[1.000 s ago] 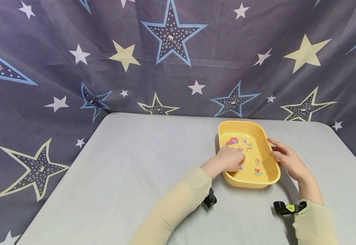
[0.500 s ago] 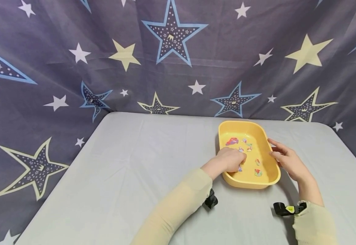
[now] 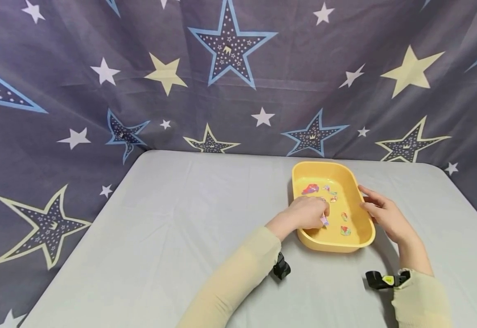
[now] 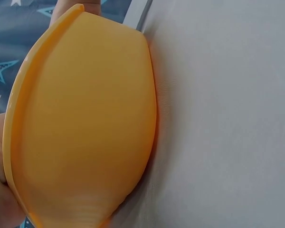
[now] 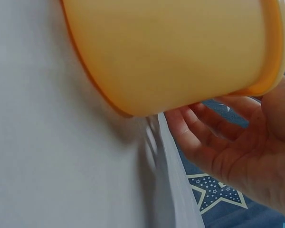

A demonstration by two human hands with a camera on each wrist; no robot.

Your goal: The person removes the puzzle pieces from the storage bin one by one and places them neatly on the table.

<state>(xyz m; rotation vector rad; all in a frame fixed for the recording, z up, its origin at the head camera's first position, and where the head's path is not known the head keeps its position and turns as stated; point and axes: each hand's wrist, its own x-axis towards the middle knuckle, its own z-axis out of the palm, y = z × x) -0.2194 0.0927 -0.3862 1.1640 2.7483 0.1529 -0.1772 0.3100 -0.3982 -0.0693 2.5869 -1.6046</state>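
A yellow plastic tray (image 3: 361,228) stands on the right half of the table, with several small colourful flat cutouts on its bottom. My left hand (image 3: 307,212) reaches over the tray's left side, its fingers bent down inside. A purple-and-pink cutout (image 3: 324,220) sticks out from beneath that hand; the fingertips are hidden, so I cannot tell whether they pinch it. My right hand (image 3: 386,214) holds the tray's right side, thumb at the rim and fingers (image 5: 199,128) along the outer wall. The left wrist view shows mainly the tray's outer wall (image 4: 85,104).
Inside the tray, a red-and-purple cutout (image 3: 310,189) lies toward the far left, and a red-and-green one (image 3: 345,231) near the front right. A light grey cloth covers the table (image 3: 205,205). Behind it hangs a dark curtain (image 3: 287,59) patterned with stars.
The purple-and-pink cutout under my left hand has shifted slightly right and away from me, showing more of its pink part. The left hand has moved only slightly; the right hand and tray stay put.
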